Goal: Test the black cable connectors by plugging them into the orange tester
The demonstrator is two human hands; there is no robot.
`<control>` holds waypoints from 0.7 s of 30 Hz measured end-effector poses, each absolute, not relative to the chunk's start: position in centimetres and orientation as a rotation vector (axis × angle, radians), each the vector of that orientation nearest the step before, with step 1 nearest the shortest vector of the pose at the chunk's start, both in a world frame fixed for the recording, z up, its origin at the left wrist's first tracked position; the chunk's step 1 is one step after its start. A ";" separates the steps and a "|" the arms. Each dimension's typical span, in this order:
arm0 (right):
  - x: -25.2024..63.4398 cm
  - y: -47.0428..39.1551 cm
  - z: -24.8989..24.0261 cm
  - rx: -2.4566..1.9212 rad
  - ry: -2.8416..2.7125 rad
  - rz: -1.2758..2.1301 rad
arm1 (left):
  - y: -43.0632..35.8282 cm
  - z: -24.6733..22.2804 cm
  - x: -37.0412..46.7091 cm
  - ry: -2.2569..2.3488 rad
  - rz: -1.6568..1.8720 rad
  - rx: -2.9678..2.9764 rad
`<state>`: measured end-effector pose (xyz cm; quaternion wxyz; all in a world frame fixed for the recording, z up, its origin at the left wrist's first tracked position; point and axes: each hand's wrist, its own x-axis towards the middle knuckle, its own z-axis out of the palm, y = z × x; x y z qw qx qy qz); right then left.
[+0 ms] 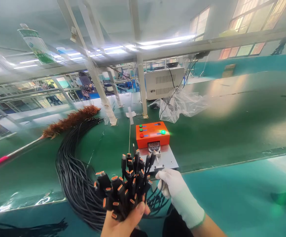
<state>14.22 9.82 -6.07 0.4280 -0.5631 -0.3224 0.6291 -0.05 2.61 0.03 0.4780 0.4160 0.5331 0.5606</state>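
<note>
My bare left hand (128,219) is wrapped round a thick bundle of black USB cables (123,191). Their connector ends point up and away from me, many with orange inside the metal tips. The cable lengths (71,164) trail left over the bench edge and curve back across the green top. My right hand (174,187), in a white knit glove, is closed in a pinch beside the bundle. A thin black cable seems to pass between its fingers; its end is hidden. Just beyond stands an orange test box (151,133), its green light lit, with a digital gauge (154,146) on a metal plate (171,158).
A brown feather duster (71,120) with a pink handle lies at left. Behind the box are white frame posts (141,85), crumpled clear plastic (175,107) and a grey metal cabinet (164,84). More black cables (27,228) show at lower left.
</note>
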 end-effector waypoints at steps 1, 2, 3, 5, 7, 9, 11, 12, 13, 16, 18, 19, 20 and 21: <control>14.6 9.6 -6.0 -1.455 -0.891 1.572 | 2.7 0.2 0.1 1.281 1.394 0.994; 15.1 9.2 -5.9 -1.539 -1.012 1.533 | 2.7 0.3 0.2 1.262 1.408 0.985; 15.7 8.7 -5.7 -1.658 -1.150 1.435 | 2.7 0.2 0.3 1.251 1.408 0.982; 17.0 7.5 -4.9 -1.893 -1.397 1.056 | 2.8 -0.1 0.3 1.246 1.383 0.967; 17.8 6.3 -3.6 -1.875 -1.454 0.737 | 2.8 -0.7 0.2 1.255 1.355 0.939; 17.7 5.3 -2.0 -1.585 -1.449 0.788 | 2.9 -1.2 0.1 1.283 1.339 0.915; 16.7 4.6 -0.7 -1.217 -1.429 1.041 | 3.0 -1.3 0.3 1.288 1.317 0.938; 16.0 4.4 -0.3 -1.079 -1.387 1.164 | 3.0 -1.3 0.4 1.284 1.309 0.961; 15.3 4.3 -0.1 -0.987 -1.322 1.257 | 3.0 -1.2 0.5 1.283 1.308 0.989; 14.0 4.7 -0.9 -0.993 -1.025 1.389 | 2.9 -0.9 0.8 1.351 1.373 1.044; 14.1 5.4 -2.1 -1.111 -0.869 1.411 | 2.7 -0.7 0.8 1.390 1.455 1.049; 14.3 5.8 -2.7 -1.170 -0.845 1.407 | 2.6 -0.8 0.7 1.382 1.492 1.045; 14.6 6.3 -3.3 -1.227 -0.850 1.398 | 2.5 -0.8 0.7 1.364 1.516 1.043; 14.9 6.7 -3.9 -1.272 -0.876 1.391 | 2.4 -0.8 0.7 1.346 1.527 1.039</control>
